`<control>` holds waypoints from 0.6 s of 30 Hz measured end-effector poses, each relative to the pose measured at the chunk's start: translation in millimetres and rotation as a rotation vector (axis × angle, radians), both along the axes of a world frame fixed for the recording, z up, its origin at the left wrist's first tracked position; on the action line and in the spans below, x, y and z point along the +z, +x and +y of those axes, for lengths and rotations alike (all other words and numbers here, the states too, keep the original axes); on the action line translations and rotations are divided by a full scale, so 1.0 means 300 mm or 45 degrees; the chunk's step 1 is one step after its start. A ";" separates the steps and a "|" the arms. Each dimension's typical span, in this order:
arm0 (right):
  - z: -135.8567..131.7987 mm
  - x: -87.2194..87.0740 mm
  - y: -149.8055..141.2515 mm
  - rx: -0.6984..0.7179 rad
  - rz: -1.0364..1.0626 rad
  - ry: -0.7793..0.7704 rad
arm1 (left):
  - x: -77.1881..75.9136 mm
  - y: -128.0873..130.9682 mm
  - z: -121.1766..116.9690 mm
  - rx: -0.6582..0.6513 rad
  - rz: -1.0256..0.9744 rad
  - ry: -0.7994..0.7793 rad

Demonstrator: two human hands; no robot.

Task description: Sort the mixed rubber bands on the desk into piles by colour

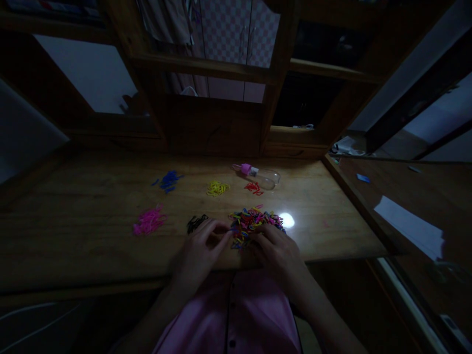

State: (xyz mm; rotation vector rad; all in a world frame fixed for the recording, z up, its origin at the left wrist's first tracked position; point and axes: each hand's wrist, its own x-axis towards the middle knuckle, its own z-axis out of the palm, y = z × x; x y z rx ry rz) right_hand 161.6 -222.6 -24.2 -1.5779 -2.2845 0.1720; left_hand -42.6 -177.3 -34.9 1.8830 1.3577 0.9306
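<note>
A mixed pile of small coloured looped pieces that look like paper clips (254, 219) lies on the wooden desk before me. At its left edge my left hand (206, 241) pinches thumb and forefinger together, with a blue clip at the fingertips. My right hand (276, 248) is bent over the pile's near right side, its fingers closed among the clips; what they hold is hidden. Partly behind my left hand is a group of black clips (196, 222). Farther out lie separate groups of pink clips (149, 221), blue clips (169, 181), yellow clips (217, 188) and red clips (253, 187).
A clear bottle with a pink cap (265, 178) lies on its side behind the red clips. Wooden shelving (214, 125) rises along the desk's back edge. On a lower surface to the right are white papers (411, 227) and a small blue packet (363, 178).
</note>
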 end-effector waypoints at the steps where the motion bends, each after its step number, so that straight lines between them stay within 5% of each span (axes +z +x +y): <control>1: 0.005 -0.002 -0.001 -0.008 -0.009 0.022 | -0.004 -0.004 -0.002 0.015 -0.006 0.001; 10: 0.047 -0.018 0.022 -0.018 0.447 0.147 | -0.022 -0.031 -0.007 0.081 -0.085 -0.078; 18: 0.065 0.018 0.055 -0.294 0.802 -0.040 | -0.037 -0.034 -0.006 0.088 -0.081 -0.050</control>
